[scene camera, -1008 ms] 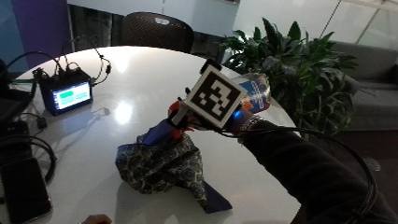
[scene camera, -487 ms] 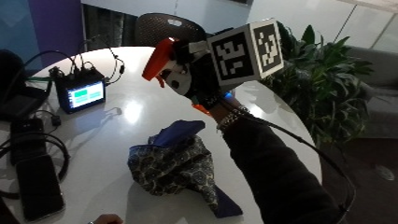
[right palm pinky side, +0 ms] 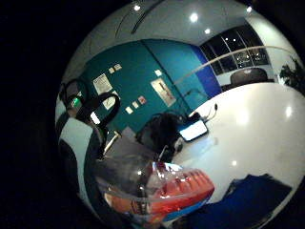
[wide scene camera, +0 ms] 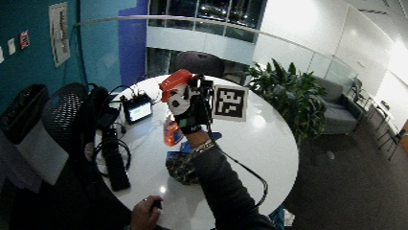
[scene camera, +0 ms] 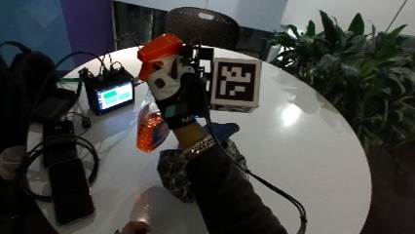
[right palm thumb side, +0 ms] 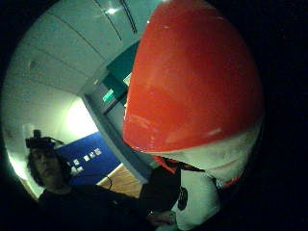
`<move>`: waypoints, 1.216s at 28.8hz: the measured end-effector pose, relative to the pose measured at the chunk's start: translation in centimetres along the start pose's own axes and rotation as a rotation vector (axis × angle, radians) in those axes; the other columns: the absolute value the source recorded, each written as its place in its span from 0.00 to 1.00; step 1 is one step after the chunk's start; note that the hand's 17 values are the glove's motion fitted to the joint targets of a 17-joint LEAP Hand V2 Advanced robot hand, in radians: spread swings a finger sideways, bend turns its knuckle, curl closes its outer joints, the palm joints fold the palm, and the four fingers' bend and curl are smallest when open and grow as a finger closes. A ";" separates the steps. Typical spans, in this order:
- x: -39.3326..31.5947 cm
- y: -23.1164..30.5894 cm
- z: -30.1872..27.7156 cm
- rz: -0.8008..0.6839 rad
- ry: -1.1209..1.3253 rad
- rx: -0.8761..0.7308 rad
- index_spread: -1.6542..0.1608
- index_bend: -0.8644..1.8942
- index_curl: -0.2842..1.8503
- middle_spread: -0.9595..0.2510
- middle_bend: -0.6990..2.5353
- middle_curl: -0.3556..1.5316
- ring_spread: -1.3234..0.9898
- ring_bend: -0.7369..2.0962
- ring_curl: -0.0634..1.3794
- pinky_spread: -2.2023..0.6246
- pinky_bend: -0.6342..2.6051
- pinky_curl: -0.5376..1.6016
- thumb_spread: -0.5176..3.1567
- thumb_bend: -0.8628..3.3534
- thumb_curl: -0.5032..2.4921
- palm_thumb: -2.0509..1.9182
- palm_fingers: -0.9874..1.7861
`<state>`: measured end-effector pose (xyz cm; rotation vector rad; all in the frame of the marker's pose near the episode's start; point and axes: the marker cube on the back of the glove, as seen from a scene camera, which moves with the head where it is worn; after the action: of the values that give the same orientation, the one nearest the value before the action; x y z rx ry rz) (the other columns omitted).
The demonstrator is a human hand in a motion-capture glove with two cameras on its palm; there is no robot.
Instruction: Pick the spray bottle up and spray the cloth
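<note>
The right hand [scene camera: 174, 95] covers the neck of the spray bottle [scene camera: 150, 127], so its fingers cannot be told. The sleeve hides part of the cloth [scene camera: 174, 168] below the bottle. The label on the bottle is too blurred to read.

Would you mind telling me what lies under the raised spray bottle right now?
The spray bottle, held by the right hand, hangs over the white table, beside the patterned cloth. The forearm hides part of the cloth.
</note>
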<state>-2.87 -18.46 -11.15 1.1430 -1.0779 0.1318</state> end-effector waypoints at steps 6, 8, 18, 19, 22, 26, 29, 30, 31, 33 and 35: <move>0.9 1.6 3.7 0.126 -0.097 -0.092 0.77 0.44 0.41 0.64 0.41 0.49 0.50 0.53 0.39 0.68 0.37 0.46 0.27 0.20 0.44 0.74 0.84; 1.2 2.3 4.6 0.164 -0.116 -0.111 0.77 0.43 0.41 0.64 0.41 0.49 0.50 0.53 0.39 0.68 0.37 0.46 0.27 0.20 0.44 0.74 0.84; 2.0 4.7 6.4 0.198 -0.062 -0.207 0.78 0.43 0.41 0.65 0.40 0.48 0.50 0.52 0.39 0.69 0.37 0.46 0.29 0.20 0.44 0.74 0.83; 1.9 4.8 6.4 0.195 -0.059 -0.205 0.78 0.42 0.41 0.65 0.40 0.48 0.50 0.52 0.39 0.69 0.37 0.46 0.29 0.20 0.44 0.74 0.83; 1.7 4.8 6.2 0.191 -0.054 -0.201 0.78 0.42 0.41 0.65 0.40 0.48 0.50 0.52 0.39 0.69 0.37 0.45 0.29 0.20 0.43 0.74 0.83; 1.3 4.4 6.1 0.187 -0.023 -0.217 0.78 0.42 0.41 0.65 0.40 0.48 0.50 0.51 0.39 0.69 0.36 0.45 0.29 0.20 0.43 0.74 0.83; 1.1 4.2 6.1 0.191 0.014 -0.235 0.78 0.42 0.41 0.65 0.40 0.48 0.50 0.51 0.39 0.69 0.36 0.45 0.30 0.20 0.43 0.74 0.83; 1.0 4.3 6.1 0.192 0.027 -0.238 0.78 0.41 0.41 0.65 0.40 0.48 0.50 0.51 0.39 0.69 0.36 0.45 0.30 0.20 0.43 0.74 0.83; 1.0 4.3 6.1 0.194 0.039 -0.239 0.78 0.41 0.41 0.65 0.40 0.48 0.50 0.51 0.39 0.69 0.36 0.45 0.30 0.20 0.43 0.74 0.84; 1.0 4.4 6.1 0.195 0.058 -0.237 0.78 0.41 0.41 0.65 0.40 0.48 0.50 0.51 0.39 0.69 0.36 0.45 0.30 0.20 0.43 0.74 0.84; 1.0 4.6 6.1 0.195 0.067 -0.234 0.78 0.41 0.41 0.65 0.40 0.48 0.50 0.51 0.39 0.69 0.36 0.45 0.30 0.20 0.43 0.74 0.84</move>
<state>-8.83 -21.52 -7.31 0.8173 -1.1122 0.1905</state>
